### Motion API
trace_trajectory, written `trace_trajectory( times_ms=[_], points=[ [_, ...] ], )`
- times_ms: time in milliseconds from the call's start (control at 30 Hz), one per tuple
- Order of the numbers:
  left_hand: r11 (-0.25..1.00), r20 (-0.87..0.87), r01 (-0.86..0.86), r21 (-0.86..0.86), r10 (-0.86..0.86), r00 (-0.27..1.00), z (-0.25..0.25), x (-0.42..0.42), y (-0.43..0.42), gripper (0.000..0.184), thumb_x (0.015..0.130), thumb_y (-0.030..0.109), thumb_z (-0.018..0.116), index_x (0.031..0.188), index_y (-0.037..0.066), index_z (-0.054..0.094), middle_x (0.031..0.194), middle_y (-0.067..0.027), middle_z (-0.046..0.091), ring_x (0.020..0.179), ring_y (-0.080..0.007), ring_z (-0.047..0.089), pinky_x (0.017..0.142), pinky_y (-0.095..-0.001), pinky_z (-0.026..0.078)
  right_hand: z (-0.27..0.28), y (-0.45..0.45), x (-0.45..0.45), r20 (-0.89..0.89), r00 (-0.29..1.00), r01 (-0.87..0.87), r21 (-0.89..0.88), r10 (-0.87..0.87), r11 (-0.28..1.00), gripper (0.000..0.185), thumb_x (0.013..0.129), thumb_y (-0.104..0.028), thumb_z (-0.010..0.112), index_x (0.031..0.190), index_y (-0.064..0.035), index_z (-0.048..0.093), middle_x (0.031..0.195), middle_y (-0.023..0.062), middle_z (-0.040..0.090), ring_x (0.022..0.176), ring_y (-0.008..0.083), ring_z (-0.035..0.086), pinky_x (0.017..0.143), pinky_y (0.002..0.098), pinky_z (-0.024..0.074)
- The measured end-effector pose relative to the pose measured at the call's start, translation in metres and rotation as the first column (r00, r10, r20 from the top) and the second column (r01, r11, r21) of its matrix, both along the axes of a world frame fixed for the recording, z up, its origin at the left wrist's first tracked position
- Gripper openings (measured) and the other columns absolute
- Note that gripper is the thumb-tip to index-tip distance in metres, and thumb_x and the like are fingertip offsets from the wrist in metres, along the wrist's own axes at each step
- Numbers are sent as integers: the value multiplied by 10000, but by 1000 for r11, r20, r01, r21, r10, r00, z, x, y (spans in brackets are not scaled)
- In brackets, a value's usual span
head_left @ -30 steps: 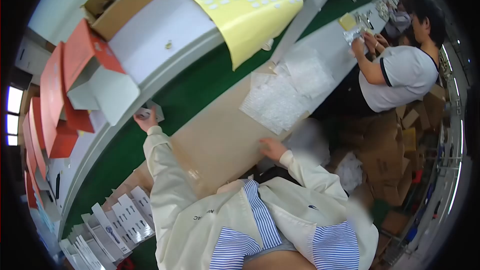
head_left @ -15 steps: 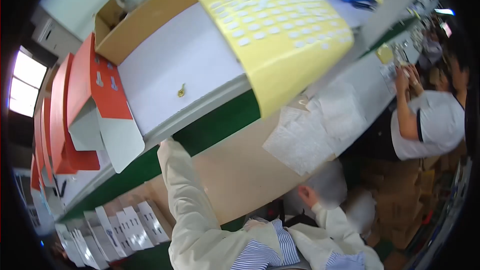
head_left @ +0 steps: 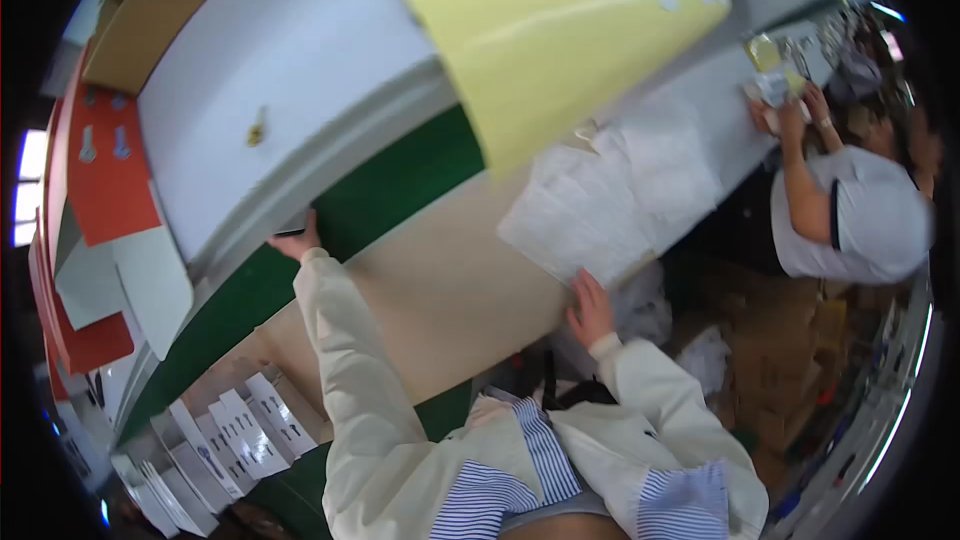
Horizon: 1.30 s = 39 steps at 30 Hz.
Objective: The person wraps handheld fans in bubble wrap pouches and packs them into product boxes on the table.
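Observation:
My left hand (head_left: 302, 238) is under the front edge of the raised white shelf (head_left: 330, 50), above the green mat (head_left: 400, 175). Its fingers are closed on a thin dark flat object (head_left: 290, 232), mostly hidden, whose kind I cannot make out. At the near edge of the tan tabletop (head_left: 440, 290), my right hand (head_left: 592, 308) has its fingers stretched out, holding nothing. The fingertips are by the corner of a pile of clear plastic bags (head_left: 590, 205); whether they touch it I cannot tell. A small brass-coloured piece (head_left: 257, 130) lies on the shelf.
A yellow sheet (head_left: 560, 60) with white pieces hangs over the shelf edge. Red boxes (head_left: 105, 175) stand at left, white boxes (head_left: 240, 430) at lower left. Another person (head_left: 850, 210) works with small items at right. A cardboard box (head_left: 165, 15) stands behind.
My view has shifted. The left hand now shows with a dark object in it at the shelf edge. My right hand has moved forward to the bags, its fingers straightened.

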State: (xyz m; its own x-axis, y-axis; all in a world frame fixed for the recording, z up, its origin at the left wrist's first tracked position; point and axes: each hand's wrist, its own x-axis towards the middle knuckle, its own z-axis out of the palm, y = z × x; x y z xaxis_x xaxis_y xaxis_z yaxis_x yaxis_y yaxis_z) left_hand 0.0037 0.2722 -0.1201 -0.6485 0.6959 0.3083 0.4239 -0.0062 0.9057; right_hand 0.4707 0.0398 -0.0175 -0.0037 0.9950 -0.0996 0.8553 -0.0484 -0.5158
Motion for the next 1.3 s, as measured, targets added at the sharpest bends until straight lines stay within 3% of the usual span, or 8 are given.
trace_trajectory(
  times_ms=[67,200,367,667,767,1100,1167,1300],
  points=[
    [712,-405,-636,-297,510,759,13,21,-16,664,608,184,708,1106,-36,329,1106,-166,387,997,-261,412,895,-333,303,-3,3,-7,79,996,-39,-61,43,997,523,651,-68,550,1143,-63,372,1275,158,252,1133,337,297,920,384,288],
    [960,-24,249,-126,-254,967,62,190,-99,493,687,106,607,1105,-1,369,1090,-130,424,998,-243,412,866,-323,327,-2,-7,-12,-158,977,-146,15,147,989,424,661,-52,536,1076,-65,451,1193,144,380,1065,309,394,872,366,345],
    [295,-247,670,-681,-954,170,89,297,-195,641,656,320,614,1209,142,343,1297,-112,229,1178,-282,243,941,-447,224,4,20,-2,-468,882,-98,-78,50,992,180,700,-22,501,869,-58,550,901,102,544,799,236,534,683,299,432],
    [574,-308,279,-770,-717,626,98,209,-235,578,658,324,607,1174,162,401,1280,-122,260,1141,-324,282,932,-408,256,-39,287,-12,-265,960,-55,126,87,991,160,758,-121,474,905,-70,510,919,134,533,828,302,505,725,371,413],
    [636,-316,245,-732,-636,704,95,197,-245,553,650,282,609,1151,147,416,1260,-131,286,1125,-335,302,919,-406,277,-20,341,-61,223,974,-187,738,27,648,249,752,-171,494,979,-67,488,986,140,497,900,308,474,795,398,377],
    [759,-199,283,-586,-474,858,69,186,-282,367,573,32,577,931,87,515,1181,-138,376,1069,-335,372,866,-378,347,44,396,-50,-494,706,-697,-361,507,619,382,656,-155,550,1029,-103,483,1070,107,474,1038,294,403,903,412,278],
    [764,-196,282,-580,-468,862,72,183,-285,348,575,31,575,914,82,516,1151,-135,395,1040,-328,391,849,-377,357,-10,338,-75,506,545,-658,-237,669,715,432,658,-160,537,1077,-101,449,1106,126,443,1051,291,391,907,398,282],
    [753,-169,267,-602,-447,878,72,179,-289,296,586,33,577,874,67,518,1069,-131,443,960,-304,441,798,-370,386,-73,286,-49,341,875,-468,422,342,776,448,624,-189,593,1037,-79,460,1101,150,444,1012,310,420,863,384,340]
  ],
)
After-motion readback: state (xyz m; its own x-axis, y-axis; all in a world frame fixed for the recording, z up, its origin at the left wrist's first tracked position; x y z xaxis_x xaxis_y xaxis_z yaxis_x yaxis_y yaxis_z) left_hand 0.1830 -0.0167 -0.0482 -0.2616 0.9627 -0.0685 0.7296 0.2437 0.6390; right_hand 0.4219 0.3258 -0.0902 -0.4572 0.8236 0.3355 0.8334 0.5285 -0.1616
